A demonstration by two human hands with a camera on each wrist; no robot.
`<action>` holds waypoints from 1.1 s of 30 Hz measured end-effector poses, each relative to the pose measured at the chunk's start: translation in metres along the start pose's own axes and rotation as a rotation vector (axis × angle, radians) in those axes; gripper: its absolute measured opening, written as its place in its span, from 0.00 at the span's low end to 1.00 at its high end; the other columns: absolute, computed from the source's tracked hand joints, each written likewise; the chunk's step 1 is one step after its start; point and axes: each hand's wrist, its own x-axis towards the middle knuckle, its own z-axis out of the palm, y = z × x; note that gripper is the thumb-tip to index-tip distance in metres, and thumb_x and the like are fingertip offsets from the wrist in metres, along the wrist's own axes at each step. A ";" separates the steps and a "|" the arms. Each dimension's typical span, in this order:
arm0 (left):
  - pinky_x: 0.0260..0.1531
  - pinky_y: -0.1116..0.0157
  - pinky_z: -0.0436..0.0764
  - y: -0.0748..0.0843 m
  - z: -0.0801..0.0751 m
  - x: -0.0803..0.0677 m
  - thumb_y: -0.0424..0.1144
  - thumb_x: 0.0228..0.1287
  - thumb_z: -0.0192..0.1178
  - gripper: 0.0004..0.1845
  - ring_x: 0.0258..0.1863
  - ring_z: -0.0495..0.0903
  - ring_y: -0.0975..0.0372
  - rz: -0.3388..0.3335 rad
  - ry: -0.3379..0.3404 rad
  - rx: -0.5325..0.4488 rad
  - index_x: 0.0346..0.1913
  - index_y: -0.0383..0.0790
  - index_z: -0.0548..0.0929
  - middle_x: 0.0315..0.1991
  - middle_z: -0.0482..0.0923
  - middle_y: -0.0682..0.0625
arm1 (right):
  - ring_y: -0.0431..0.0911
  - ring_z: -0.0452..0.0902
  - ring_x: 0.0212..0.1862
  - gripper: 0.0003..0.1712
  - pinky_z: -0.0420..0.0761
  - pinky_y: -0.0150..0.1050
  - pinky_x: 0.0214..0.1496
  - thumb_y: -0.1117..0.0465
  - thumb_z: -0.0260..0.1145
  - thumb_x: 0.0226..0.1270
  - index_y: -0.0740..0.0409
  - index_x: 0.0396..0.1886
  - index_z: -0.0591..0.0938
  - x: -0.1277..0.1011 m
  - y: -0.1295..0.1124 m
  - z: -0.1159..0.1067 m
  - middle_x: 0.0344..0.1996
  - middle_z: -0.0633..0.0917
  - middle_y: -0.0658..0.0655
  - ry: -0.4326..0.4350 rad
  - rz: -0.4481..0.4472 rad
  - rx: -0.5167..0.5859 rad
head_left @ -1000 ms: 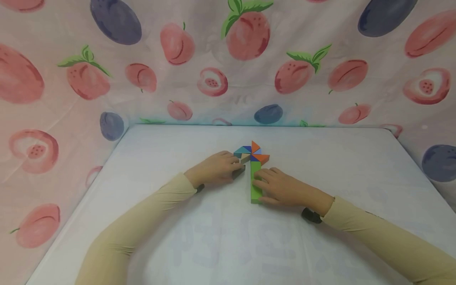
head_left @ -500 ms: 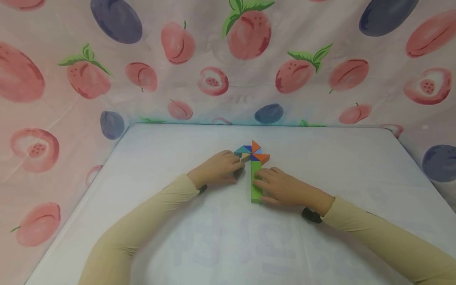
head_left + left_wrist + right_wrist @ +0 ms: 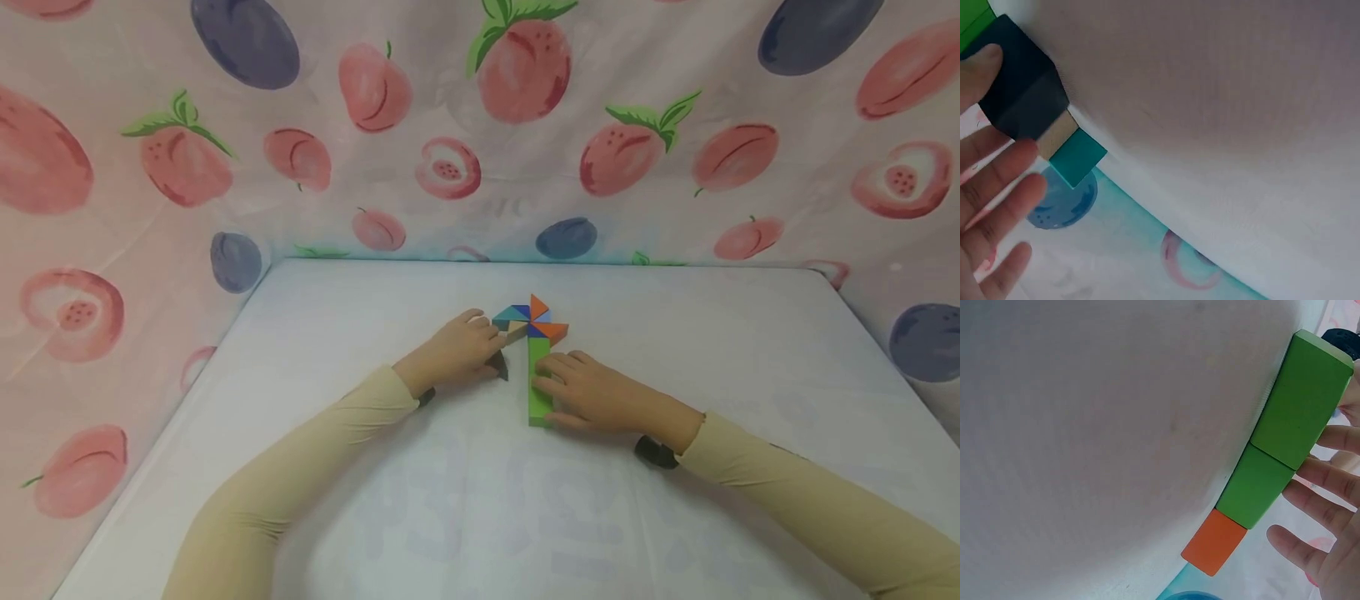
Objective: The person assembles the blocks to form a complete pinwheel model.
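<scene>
My left hand (image 3: 452, 348) pinches a dark triangular block (image 3: 1025, 81) between thumb and fingers, just left of the green blocks and close below a pinwheel of coloured triangles. In that pinwheel are an orange triangle (image 3: 537, 307), a teal triangle (image 3: 509, 315), a tan one (image 3: 517, 328) and several blue pieces. Under it, two green blocks (image 3: 1304, 394) stand end to end as a stem. My right hand (image 3: 592, 396) rests on the stem's right side, fingertips over its top. In the right wrist view its fingers are extended along the green side.
A white cloth covers the table (image 3: 360, 517). Behind and at the sides hangs a fruit-print curtain (image 3: 315, 92). Dark wrist cameras sit under both wrists, the right one (image 3: 656, 452) plainly showing. An orange block side (image 3: 1214, 542) lies beyond the green blocks.
The dark triangular block has turned in my left fingers, and its tip now points down toward the near side. My right hand and the pinwheel stay in place.
</scene>
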 end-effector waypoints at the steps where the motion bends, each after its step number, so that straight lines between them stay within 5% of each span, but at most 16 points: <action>1: 0.61 0.57 0.70 0.000 -0.001 0.000 0.54 0.56 0.65 0.22 0.43 0.79 0.57 -0.009 0.004 0.002 0.47 0.44 0.77 0.39 0.82 0.51 | 0.48 0.69 0.58 0.26 0.73 0.48 0.58 0.43 0.56 0.67 0.55 0.56 0.74 0.000 0.000 0.000 0.54 0.76 0.55 0.003 0.000 0.002; 7: 0.62 0.56 0.69 -0.007 -0.005 -0.002 0.45 0.58 0.64 0.15 0.50 0.77 0.55 -0.017 -0.017 0.034 0.49 0.50 0.79 0.48 0.79 0.50 | 0.48 0.69 0.58 0.26 0.73 0.48 0.58 0.43 0.56 0.67 0.55 0.56 0.74 0.000 0.000 0.001 0.53 0.76 0.56 0.009 -0.003 0.004; 11: 0.62 0.57 0.70 -0.009 -0.006 -0.002 0.38 0.61 0.61 0.09 0.48 0.78 0.57 0.015 -0.004 0.084 0.45 0.50 0.82 0.45 0.80 0.51 | 0.48 0.69 0.59 0.26 0.73 0.48 0.58 0.43 0.56 0.67 0.55 0.57 0.74 0.000 0.001 0.001 0.54 0.76 0.56 -0.002 -0.001 0.005; 18: 0.64 0.56 0.68 -0.005 -0.004 0.002 0.47 0.59 0.64 0.12 0.45 0.78 0.58 -0.010 -0.036 0.033 0.43 0.47 0.83 0.41 0.81 0.52 | 0.49 0.69 0.60 0.26 0.73 0.48 0.59 0.43 0.55 0.68 0.55 0.57 0.73 0.000 0.002 0.001 0.55 0.75 0.56 -0.004 -0.002 0.010; 33: 0.63 0.55 0.69 0.002 -0.003 0.007 0.49 0.59 0.63 0.16 0.46 0.79 0.57 -0.047 0.008 0.029 0.47 0.46 0.81 0.42 0.81 0.51 | 0.49 0.69 0.59 0.25 0.73 0.48 0.57 0.44 0.55 0.67 0.55 0.56 0.73 0.000 0.002 0.002 0.54 0.76 0.57 0.022 -0.026 -0.011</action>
